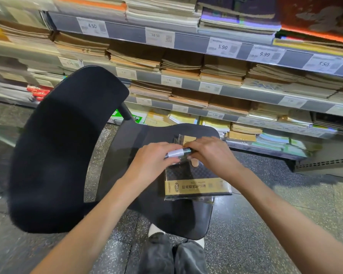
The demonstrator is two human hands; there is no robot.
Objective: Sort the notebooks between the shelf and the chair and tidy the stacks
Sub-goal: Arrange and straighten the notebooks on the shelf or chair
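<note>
A black office chair with a flat dark seat (139,135) stands just in front of a long metal shop shelf (236,54). The chair's padded backrest is on the left. Speckled grey floor (265,194) shows around the seat's near and right edges.

A small stack of black notebooks wrapped in clear plastic with a gold paper band (196,186) lies on the seat, near its right edge. The stack runs from the near edge toward the far edge.

The left hand (156,157) and the right hand (210,153) meet over the stack's far end. Both curl their fingers around a small white and dark tube-shaped thing (179,152) between them.

The shelf boards are packed with stacks of brown and pale paper notebooks (222,74). White price tags (223,47) sit along the front edges.
</note>
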